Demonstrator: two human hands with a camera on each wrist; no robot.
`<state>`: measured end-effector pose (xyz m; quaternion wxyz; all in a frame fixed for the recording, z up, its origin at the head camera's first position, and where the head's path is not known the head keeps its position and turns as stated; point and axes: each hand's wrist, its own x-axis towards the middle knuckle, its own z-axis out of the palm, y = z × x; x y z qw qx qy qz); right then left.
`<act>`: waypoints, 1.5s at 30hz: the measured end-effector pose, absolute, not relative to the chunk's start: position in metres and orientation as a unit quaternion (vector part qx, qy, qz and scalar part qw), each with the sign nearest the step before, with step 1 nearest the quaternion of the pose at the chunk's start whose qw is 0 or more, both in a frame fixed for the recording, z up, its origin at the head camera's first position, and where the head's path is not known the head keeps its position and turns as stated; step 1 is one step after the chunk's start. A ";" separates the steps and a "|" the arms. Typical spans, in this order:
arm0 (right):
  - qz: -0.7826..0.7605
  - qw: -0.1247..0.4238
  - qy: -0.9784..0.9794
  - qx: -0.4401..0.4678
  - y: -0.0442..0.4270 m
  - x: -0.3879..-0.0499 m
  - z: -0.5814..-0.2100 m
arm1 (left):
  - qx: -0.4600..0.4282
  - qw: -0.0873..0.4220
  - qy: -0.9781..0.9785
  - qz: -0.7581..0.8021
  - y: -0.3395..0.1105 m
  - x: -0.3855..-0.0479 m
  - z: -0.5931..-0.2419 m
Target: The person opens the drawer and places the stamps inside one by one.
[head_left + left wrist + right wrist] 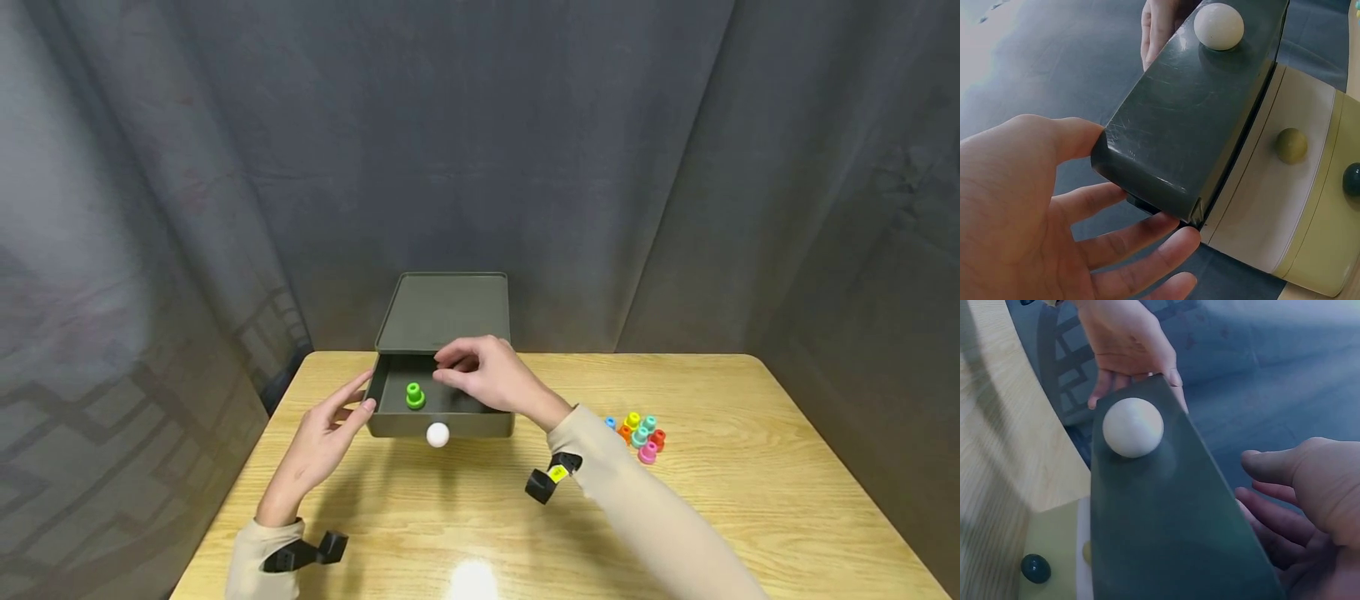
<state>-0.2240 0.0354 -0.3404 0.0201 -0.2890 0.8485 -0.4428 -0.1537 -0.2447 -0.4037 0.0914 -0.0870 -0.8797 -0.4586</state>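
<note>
The dark green top drawer [408,426], with its white knob [437,434], is pulled out of its cabinet [450,312]. Inside, toward the left, a green peg-like piece [415,397] stands upright. My left hand [318,442] grips the drawer's left end, thumb at the upper edge and fingers along the outer side, as the left wrist view shows. Over the drawer's right half is my right hand [495,379], its fingers loosely bent and thumb apart from them. Nothing shows between those fingers; the drawer wall hides part of them in the right wrist view.
Several coloured pieces [640,437] stand in a cluster on the wooden table [720,467], beside my right forearm. Below the dark drawer are a beige drawer [1254,187] and a yellow-green drawer [1319,250]. A grey curtain [480,167] hangs behind the table.
</note>
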 end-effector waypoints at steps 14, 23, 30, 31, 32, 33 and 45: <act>-0.502 -0.088 0.830 -0.227 0.074 -0.218 -0.345 | -0.076 0.081 -0.877 -0.467 -0.252 -0.153 -0.402; -0.521 -0.120 0.821 -0.198 0.093 -0.218 -0.351 | -0.071 0.071 -0.877 -0.471 -0.255 -0.152 -0.401; -0.509 -0.131 0.832 -0.179 0.118 -0.215 -0.355 | -0.078 0.072 -0.876 -0.470 -0.253 -0.150 -0.401; -0.508 -0.130 0.833 -0.175 0.122 -0.215 -0.357 | -0.079 0.073 -0.877 -0.469 -0.252 -0.150 -0.401; -0.507 -0.129 0.835 -0.170 0.126 -0.214 -0.358 | -0.080 0.074 -0.877 -0.468 -0.252 -0.150 -0.401; -0.507 -0.127 0.836 -0.165 0.129 -0.213 -0.360 | -0.082 0.074 -0.877 -0.467 -0.252 -0.150 -0.401; -0.496 -0.137 0.850 -0.113 0.157 -0.196 -0.381 | -0.089 0.070 -0.876 -0.468 -0.250 -0.149 -0.402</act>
